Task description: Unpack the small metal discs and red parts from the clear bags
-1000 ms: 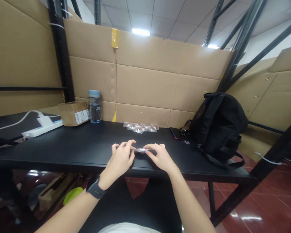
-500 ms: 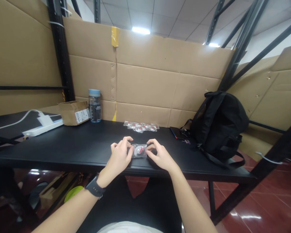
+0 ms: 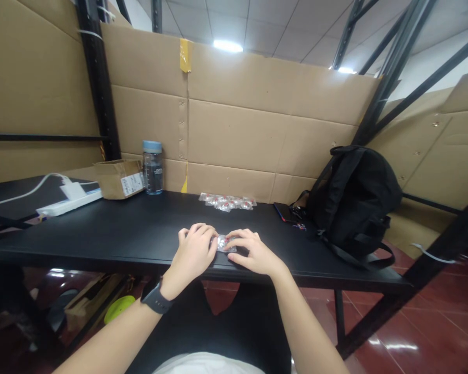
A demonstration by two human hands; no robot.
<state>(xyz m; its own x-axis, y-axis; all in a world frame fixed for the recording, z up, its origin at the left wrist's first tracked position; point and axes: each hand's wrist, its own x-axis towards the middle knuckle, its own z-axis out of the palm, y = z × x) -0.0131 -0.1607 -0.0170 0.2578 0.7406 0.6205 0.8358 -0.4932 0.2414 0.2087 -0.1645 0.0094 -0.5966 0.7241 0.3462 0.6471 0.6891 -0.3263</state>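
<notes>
A small clear plastic packet (image 3: 222, 243) holding a round silvery-white piece with a bit of red lies on the black table near its front edge, between my hands. My left hand (image 3: 197, 246) is closed at the packet's left edge, fingers curled, with a dark watch (image 3: 156, 298) on its wrist. My right hand (image 3: 253, 250) reaches over the packet's right part. Its fingertips rest on the packet, while the thumb stands apart below, by the lower right corner. My fingers partly cover the packet's two ends.
Several similar packets (image 3: 226, 202) lie in a row at the back. To the left are a water bottle (image 3: 153, 169), a cardboard box (image 3: 115, 181) and a power strip (image 3: 70, 202). A phone (image 3: 284, 213) and black backpack (image 3: 356, 202) are at right. Cardboard panels (image 3: 234, 135) wall the table (image 3: 120, 234).
My right hand has shifted left over the packet, its fingers now covering the right part. The left hand's fingers have drawn closer together, and the packet shows less.
</notes>
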